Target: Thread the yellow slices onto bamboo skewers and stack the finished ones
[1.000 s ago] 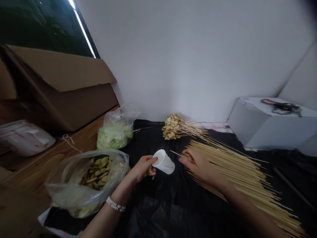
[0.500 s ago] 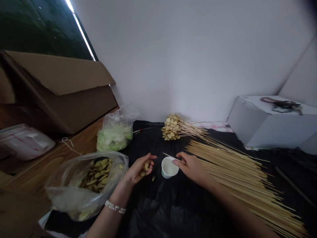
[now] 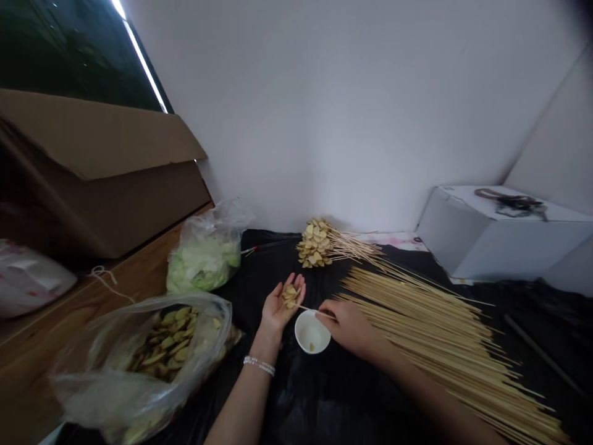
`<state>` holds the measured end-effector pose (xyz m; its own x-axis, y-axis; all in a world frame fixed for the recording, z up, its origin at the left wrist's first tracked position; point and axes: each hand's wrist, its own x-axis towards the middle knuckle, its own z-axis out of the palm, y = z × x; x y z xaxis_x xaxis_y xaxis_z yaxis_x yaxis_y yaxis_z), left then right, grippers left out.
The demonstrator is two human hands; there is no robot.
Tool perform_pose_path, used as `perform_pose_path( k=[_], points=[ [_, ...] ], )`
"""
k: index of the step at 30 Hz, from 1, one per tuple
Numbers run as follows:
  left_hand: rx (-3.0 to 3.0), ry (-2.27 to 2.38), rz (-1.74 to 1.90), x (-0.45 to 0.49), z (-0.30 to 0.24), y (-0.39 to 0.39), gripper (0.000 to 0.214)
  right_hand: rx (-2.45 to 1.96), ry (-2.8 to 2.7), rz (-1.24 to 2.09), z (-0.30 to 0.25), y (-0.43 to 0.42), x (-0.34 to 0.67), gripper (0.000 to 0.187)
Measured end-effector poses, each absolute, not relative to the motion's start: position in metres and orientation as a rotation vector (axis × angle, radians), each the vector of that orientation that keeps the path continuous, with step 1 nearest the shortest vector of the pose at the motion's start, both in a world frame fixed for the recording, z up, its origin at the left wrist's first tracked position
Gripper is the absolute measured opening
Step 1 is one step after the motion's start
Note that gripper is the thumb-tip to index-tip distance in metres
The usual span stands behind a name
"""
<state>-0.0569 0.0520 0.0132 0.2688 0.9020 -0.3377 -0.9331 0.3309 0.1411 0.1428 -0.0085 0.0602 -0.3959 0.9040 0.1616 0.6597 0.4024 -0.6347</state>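
I see a bag (image 3: 92, 386) at the black sheet's (image 3: 296, 405) left edge, then the left hand (image 3: 277, 314), spread palm-up under slices (image 3: 290, 296), a cup (image 3: 320, 337) beside it, and the right hand (image 3: 348, 326) pinching a stick (image 3: 309, 309) aimed at those slices.

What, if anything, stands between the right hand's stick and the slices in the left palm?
Nothing visible: the stick in the right hand points at the slices in the left hand. The cup sits below the stick, not between.

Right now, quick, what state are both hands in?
Left hand: open, palm up, holding yellowish slices.
Right hand: closed, fingers pinching a thin stick pointed toward those slices.
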Motion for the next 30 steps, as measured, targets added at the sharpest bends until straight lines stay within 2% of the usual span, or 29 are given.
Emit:
perform_pose_path(
  k=[5, 12, 17, 20, 27, 30],
  points=[
    [0.056, 0.278, 1.165, -0.052, 0.001, 0.049, 0.05, -1.349, -2.002, 0.609, 0.055, -0.003, 0.15, 0.039],
    [0.217, 0.24, 1.081, -0.047, 0.0, 0.04, 0.062, -1.608, -2.128, 0.094, 0.019, -0.004, 0.148, 0.03],
    [0.229, 0.402, 1.098, -0.043, 0.006, 0.038, 0.071, -1.613, -2.195, -0.064, 0.012, -0.006, 0.149, 0.029],
    [0.225, 0.518, 1.132, -0.041, 0.008, 0.038, 0.063, -1.587, -2.197, -0.079, 0.012, -0.007, 0.15, 0.028],
    [0.185, 0.575, 1.133, -0.039, 0.008, 0.041, 0.025, -1.519, -2.203, -0.09, 0.008, -0.009, 0.149, 0.027],
    [0.103, 0.526, 1.084, -0.041, 0.007, 0.043, 0.024, -1.519, -2.208, -0.095, 0.009, -0.009, 0.151, 0.029]
  ],
)
